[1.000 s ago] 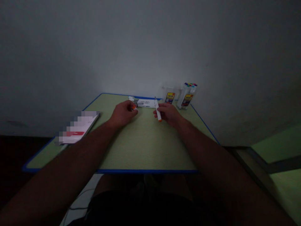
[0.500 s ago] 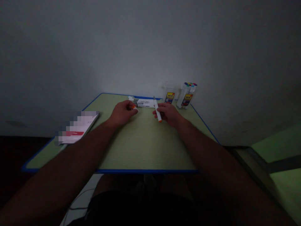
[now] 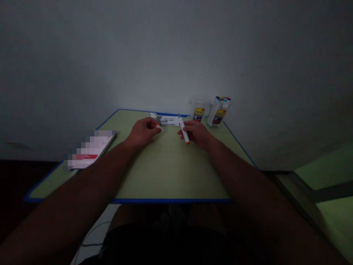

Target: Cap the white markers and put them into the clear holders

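Between the fingers of my right hand is a white marker, uncapped and slanted, its grey tip pointing up toward the wall and its orange end toward me. My left hand is closed on a small white and orange marker cap, partly hidden by the thumb and fingers. The two hands are apart, both over the far half of the table. Just beyond them lies a white box with dark printing, partly covered by the right hand and the marker.
A clear plastic case stands at the back right behind my right hand. Beside it, another clear case holds several markers with coloured ends. A flat, partly blurred-out screen or booklet lies on the left of the blue-edged table.
The marker in my right hand has tilted slightly, its tip shifting a little to the left. My left hand keeps the cap in almost the same place.
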### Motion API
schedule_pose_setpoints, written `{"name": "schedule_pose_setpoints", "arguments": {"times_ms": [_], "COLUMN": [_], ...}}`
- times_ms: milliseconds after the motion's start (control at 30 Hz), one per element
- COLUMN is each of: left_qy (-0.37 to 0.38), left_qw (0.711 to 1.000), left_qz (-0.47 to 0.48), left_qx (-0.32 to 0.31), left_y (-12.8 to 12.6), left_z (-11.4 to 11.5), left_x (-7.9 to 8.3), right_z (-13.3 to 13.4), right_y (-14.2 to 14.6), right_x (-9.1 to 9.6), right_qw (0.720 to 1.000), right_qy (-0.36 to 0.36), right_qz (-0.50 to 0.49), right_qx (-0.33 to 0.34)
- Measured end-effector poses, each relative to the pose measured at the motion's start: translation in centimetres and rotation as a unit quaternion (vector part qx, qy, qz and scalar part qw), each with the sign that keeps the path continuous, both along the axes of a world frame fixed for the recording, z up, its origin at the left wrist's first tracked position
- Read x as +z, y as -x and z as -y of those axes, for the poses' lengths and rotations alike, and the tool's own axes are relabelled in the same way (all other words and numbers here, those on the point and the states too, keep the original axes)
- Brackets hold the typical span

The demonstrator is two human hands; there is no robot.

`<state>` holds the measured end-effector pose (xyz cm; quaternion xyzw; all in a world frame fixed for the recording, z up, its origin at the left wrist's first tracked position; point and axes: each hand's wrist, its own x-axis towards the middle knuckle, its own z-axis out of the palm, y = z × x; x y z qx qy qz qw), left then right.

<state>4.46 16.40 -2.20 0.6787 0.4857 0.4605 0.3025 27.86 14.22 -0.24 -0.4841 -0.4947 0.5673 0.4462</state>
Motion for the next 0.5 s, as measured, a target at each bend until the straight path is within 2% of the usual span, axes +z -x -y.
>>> {"name": "schedule_pose_setpoints", "arguments": {"times_ms": [500], "left_qy": [-0.039], "left_qw": [0.998], "left_qz": [-0.053], "left_qx": [0.019], "left_y": [-0.22], "left_z": [0.38], "left_x": [0.35], "right_z": [0.13], "right_y": [0.03], "right_x": [0.05], "right_qw": [1.000], "right_qy": [0.001], "right_qz": [0.010], "right_qx": [0.005]}}
